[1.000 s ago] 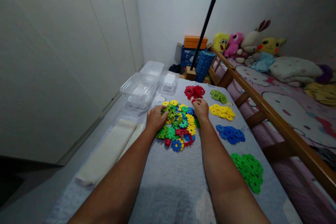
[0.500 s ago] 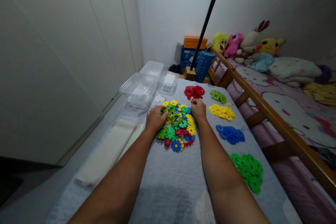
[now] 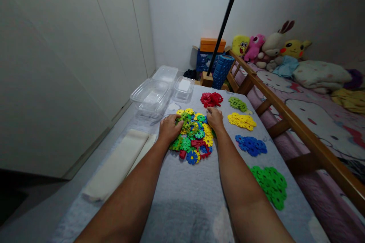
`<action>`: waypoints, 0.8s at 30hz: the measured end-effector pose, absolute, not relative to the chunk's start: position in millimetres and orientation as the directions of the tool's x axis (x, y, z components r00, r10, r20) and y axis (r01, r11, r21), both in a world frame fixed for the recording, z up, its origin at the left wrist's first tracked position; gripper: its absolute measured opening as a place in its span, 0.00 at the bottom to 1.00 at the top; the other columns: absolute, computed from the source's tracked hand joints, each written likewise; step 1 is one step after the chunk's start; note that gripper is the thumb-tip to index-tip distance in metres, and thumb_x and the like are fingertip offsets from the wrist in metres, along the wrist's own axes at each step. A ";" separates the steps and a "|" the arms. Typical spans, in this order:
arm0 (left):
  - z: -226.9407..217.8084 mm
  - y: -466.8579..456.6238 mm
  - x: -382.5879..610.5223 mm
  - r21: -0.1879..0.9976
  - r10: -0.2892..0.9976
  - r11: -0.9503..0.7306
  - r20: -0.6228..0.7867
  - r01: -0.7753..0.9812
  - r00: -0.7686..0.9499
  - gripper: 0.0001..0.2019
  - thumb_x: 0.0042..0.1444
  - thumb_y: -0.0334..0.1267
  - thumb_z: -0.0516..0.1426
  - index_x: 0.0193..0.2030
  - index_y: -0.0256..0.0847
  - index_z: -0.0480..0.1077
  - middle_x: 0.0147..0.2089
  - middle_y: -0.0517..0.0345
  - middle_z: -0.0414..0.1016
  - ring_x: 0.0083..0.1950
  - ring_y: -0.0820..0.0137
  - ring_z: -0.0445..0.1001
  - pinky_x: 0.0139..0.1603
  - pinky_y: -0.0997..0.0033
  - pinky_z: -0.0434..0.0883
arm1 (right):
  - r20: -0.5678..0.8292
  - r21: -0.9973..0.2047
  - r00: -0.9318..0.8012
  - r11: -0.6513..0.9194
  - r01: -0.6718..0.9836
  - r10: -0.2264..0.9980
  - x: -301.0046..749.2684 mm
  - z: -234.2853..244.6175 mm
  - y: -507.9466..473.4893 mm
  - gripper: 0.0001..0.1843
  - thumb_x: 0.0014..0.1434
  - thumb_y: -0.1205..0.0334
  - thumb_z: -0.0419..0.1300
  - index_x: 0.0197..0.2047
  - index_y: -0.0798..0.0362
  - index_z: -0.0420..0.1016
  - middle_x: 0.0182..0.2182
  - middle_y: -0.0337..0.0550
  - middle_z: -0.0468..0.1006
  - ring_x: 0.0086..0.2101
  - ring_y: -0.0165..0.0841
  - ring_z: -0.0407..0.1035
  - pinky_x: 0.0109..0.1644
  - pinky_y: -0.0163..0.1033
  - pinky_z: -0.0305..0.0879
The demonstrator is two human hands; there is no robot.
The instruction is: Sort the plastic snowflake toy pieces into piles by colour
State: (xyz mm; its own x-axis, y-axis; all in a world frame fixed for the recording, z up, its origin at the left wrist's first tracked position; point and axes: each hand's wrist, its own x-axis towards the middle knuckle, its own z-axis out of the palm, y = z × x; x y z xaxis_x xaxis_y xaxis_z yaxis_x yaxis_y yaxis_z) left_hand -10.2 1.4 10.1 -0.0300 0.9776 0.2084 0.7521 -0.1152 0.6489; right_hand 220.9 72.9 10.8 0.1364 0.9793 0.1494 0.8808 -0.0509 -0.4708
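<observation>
Colourful pile (image 3: 194, 136) near 3 clear tubs (image 3: 149, 97), contents unclear

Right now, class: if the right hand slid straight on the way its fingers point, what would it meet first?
Probably the small pile of red flower-shaped plastic pieces just beyond the right hand; the grey cloth between looks bare, though depth is unclear.

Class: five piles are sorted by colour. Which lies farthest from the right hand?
The dark green pile, beside the forearm; the red pile, light green pile, yellow pile and blue pile all sit closer to the right hand.
</observation>
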 end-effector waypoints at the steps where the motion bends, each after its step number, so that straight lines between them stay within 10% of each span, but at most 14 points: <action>1: 9.9 1.5 -10.2 0.651 0.977 -0.116 0.210 0.750 -0.032 0.14 0.63 0.41 0.56 0.53 0.43 0.76 0.57 0.49 0.80 0.60 0.58 0.75 0.65 0.55 0.65 | 0.162 -0.474 0.143 -0.051 0.879 0.976 221.4 9.8 73.7 0.26 0.59 0.69 0.52 0.58 0.48 0.78 0.60 0.44 0.76 0.58 0.44 0.64 0.64 0.47 0.57; 17: 10.0 2.0 -10.9 0.670 0.976 -0.122 0.214 0.733 -0.032 0.15 0.62 0.42 0.56 0.52 0.43 0.76 0.56 0.49 0.80 0.57 0.58 0.76 0.62 0.56 0.68 | 0.186 -0.524 0.118 -0.003 0.852 0.975 220.1 13.7 73.6 0.24 0.60 0.65 0.54 0.58 0.46 0.77 0.61 0.46 0.74 0.60 0.47 0.61 0.65 0.55 0.56; 24: 11.3 3.2 -13.0 0.787 0.970 -0.118 0.221 0.605 -0.099 0.16 0.63 0.44 0.53 0.50 0.41 0.76 0.54 0.49 0.80 0.56 0.59 0.77 0.61 0.58 0.70 | 0.145 -0.641 -0.200 0.246 0.727 0.969 215.0 48.1 63.8 0.08 0.56 0.66 0.57 0.34 0.55 0.79 0.31 0.41 0.79 0.34 0.33 0.70 0.41 0.36 0.64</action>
